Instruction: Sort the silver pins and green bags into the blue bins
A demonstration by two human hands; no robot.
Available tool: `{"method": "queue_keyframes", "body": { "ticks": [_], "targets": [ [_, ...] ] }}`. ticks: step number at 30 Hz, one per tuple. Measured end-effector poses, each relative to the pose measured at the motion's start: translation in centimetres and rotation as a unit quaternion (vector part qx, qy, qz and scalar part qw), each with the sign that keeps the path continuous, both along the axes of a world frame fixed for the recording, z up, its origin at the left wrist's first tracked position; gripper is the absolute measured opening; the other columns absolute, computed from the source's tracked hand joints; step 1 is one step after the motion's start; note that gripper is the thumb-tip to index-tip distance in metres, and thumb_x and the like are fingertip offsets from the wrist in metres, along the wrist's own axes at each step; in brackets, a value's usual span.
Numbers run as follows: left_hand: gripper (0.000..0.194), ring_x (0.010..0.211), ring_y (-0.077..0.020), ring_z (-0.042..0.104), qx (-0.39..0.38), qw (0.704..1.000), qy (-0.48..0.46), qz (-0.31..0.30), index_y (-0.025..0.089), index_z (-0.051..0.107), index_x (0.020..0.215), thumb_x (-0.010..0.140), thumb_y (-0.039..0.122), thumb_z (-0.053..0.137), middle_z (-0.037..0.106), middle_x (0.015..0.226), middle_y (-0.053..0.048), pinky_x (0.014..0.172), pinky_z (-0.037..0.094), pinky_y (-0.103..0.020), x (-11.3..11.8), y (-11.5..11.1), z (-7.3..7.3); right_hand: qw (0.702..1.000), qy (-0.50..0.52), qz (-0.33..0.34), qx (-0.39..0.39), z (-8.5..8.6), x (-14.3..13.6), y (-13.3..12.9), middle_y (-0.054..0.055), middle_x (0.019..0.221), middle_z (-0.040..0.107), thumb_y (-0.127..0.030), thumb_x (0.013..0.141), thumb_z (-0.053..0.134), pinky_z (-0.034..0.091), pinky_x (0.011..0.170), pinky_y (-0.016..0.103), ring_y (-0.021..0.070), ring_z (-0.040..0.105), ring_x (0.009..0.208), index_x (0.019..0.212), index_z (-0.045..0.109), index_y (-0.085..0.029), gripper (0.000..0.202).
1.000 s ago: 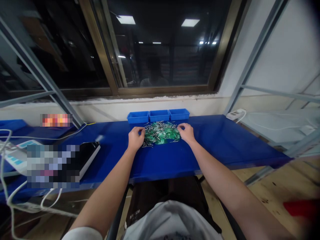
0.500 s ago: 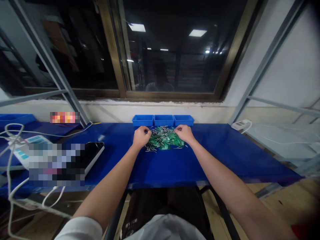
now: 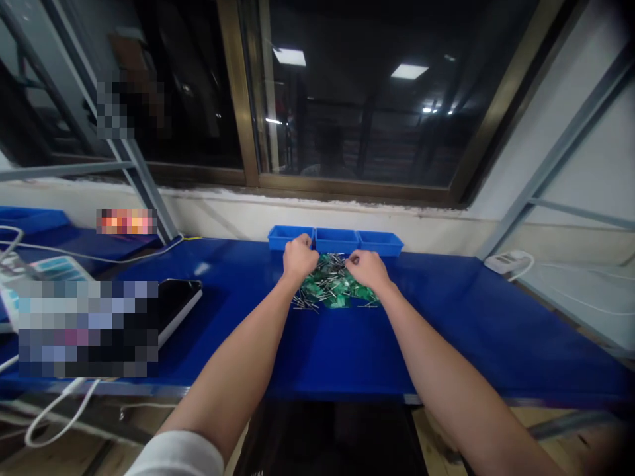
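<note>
The left hand is turned palm-down with its fingers curled, and its fingertips are partly hidden, so I cannot tell whether they are clamped on anything. The right hand has its thumb and fingertips drawn close together at the pile's edge; whether a piece is pinched between them is too small to tell.

Between and just below the hands lies the pile of small parts, green flat bits mixed with thin silver pins. Taking that pile as the middle of the clock, with twelve toward the window, the left hand is at ten and the right hand at two. A few loose pins spread out at eight o'clock, and others lie near four.

Just beyond the pile, three blue trays stand side by side: the left tray at eleven, the middle tray at twelve, the right tray at one. The left hand overlaps the left tray's front in this view; I cannot tell whether they touch.

All of this rests on the blue tabletop. Well apart at nine o'clock is a black-topped device, partly masked by blurring. A white power strip sits near three, by a grey metal post. At twelve, past the trays and a pale wall, is a dark window with brown framing.
</note>
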State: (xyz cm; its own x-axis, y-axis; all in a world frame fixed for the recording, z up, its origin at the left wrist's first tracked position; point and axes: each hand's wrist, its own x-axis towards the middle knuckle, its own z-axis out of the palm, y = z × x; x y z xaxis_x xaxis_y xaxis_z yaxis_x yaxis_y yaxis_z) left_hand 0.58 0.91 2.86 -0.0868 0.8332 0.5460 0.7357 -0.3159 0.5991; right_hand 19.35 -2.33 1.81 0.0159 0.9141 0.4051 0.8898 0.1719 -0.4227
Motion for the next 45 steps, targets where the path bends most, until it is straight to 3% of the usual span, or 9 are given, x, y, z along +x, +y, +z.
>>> {"method": "queue_keyframes", "body": {
  "ticks": [5,16,21,26,29,32,34,37,45],
  "targets": [
    [0.016,0.057,-0.0157,0.049,0.011,1.000,-0.006,-0.009,0.020,0.046,0.059,0.055,0.005,0.042,0.048,0.052,0.001,0.053,0.033,-0.026,0.1,0.5,-0.9,0.991,-0.033,-0.071,-0.113,-0.1,0.5,0.2,0.013,0.064,0.062,-0.053,0.070,0.054,0.042,0.062,0.035,0.0278,0.060,0.072,0.060,0.063,-0.019,0.037],
    [0.028,0.070,-0.0177,0.058,0.054,0.991,0.053,-0.110,0.020,0.061,0.083,0.064,0.007,0.045,0.064,0.072,-0.002,0.065,0.042,-0.027,1.4,-0.7,-1.7,0.978,0.153,0.002,-0.140,0.0,0.8,0.4,0.003,0.043,0.052,-0.034,0.065,0.057,0.035,0.047,0.026,0.0171,0.054,0.048,0.045,0.053,-0.018,0.026],
    [0.028,0.077,-0.0161,0.060,0.019,0.978,-0.021,-0.205,0.016,0.061,0.097,0.071,0.019,0.052,0.066,0.085,-0.004,0.075,0.046,-0.027,1.9,-1.2,-1.4,0.923,0.363,0.061,-0.112,0.4,1.4,0.5,-0.002,0.039,0.047,-0.036,0.067,0.057,0.026,0.034,0.021,0.0103,0.045,0.035,0.052,0.053,-0.016,0.025],
    [0.050,0.095,-0.0210,0.059,-0.053,0.956,-0.089,-0.274,0.016,0.055,0.115,0.070,0.035,0.062,0.064,0.105,-0.008,0.082,0.045,-0.031,2.1,-1.0,-1.8,0.854,0.488,0.162,-0.083,0.5,1.4,0.0,-0.002,0.046,0.051,-0.050,0.062,0.066,0.021,0.028,0.017,0.0136,0.056,0.042,0.064,0.050,-0.018,0.036],
    [0.043,0.090,-0.0211,0.060,-0.066,0.939,-0.110,-0.318,0.016,0.060,0.108,0.069,0.034,0.064,0.066,0.100,-0.008,0.080,0.046,-0.033,2.1,-0.8,-2.1,0.862,0.469,0.179,-0.070,0.6,1.1,-0.3,-0.002,0.045,0.053,-0.052,0.061,0.067,0.021,0.027,0.016,0.0131,0.054,0.038,0.070,0.052,-0.018,0.038],
    [0.018,0.085,-0.0191,0.061,-0.033,0.939,-0.144,-0.312,0.015,0.066,0.085,0.071,0.026,0.061,0.067,0.092,-0.007,0.079,0.047,-0.033,2.2,-0.7,-2.1,0.872,0.444,0.205,-0.026,0.4,0.6,-0.4,0.002,0.060,0.063,-0.046,0.060,0.070,0.037,0.033,0.019,0.0141,0.059,0.048,0.072,0.057,-0.017,0.035],
    [0.008,0.090,-0.0187,0.060,0.013,0.946,-0.160,-0.281,0.016,0.066,0.075,0.069,0.018,0.062,0.066,0.096,-0.007,0.084,0.046,-0.034,2.1,-0.7,-1.9,0.879,0.417,0.232,0.004,0.2,0.3,-0.4,0.006,0.084,0.067,-0.038,0.056,0.073,0.051,0.051,0.026,0.0185,0.065,0.071,0.071,0.060,-0.017,0.029],
    [0.008,0.097,-0.0178,0.058,0.060,0.954,-0.152,-0.251,0.017,0.065,0.068,0.066,0.011,0.060,0.063,0.104,-0.005,0.090,0.043,-0.034,2.0,-0.8,-1.7,0.889,0.386,0.243,0.034,-0.4,-0.2,-0.3,0.009,0.104,0.064,-0.028,0.056,0.073,0.052,0.075,0.033,0.0222,0.061,0.094,0.070,0.062,-0.017,0.022],
    [0.034,0.058,-0.0116,0.056,-0.025,0.939,-0.210,-0.273,0.018,0.053,0.103,0.071,0.026,0.060,0.059,0.065,0.002,0.057,0.045,-0.024,2.1,-0.9,-1.9,0.906,0.388,0.154,0.072,-0.9,-0.6,0.1,0.005,0.082,0.065,-0.038,0.070,0.061,0.048,0.051,0.027,0.0128,0.058,0.054,0.094,0.056,-0.018,0.031]
  ]
}}
